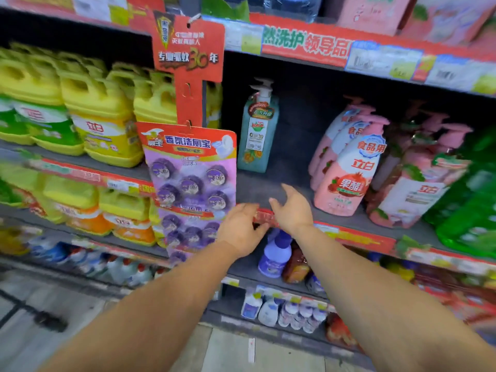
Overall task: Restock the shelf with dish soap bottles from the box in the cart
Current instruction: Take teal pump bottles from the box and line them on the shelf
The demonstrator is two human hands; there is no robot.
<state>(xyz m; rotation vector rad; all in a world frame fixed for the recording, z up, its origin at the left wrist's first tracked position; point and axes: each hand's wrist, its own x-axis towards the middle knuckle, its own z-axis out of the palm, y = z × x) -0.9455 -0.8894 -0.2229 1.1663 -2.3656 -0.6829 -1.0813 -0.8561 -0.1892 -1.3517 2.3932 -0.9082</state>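
Observation:
A single teal dish soap pump bottle (pixel 257 130) stands upright at the back of a dark shelf (pixel 268 183), with bare shelf in front of it. My left hand (pixel 240 229) hovers at the shelf's front edge, fingers loosely curled, holding nothing. My right hand (pixel 291 208) is beside it, fingers spread and relaxed above the shelf edge, also holding nothing. Both hands are below and in front of the teal bottle, apart from it. No box or cart is in view.
Pink pump bottles (pixel 349 170) crowd the shelf to the right, green bottles (pixel 472 205) further right. Yellow jugs (pixel 102 116) fill the left bay. A hanging strip of purple toilet freshener packs (pixel 190 178) dangles left of my hands. Lower shelves hold small bottles (pixel 275 259).

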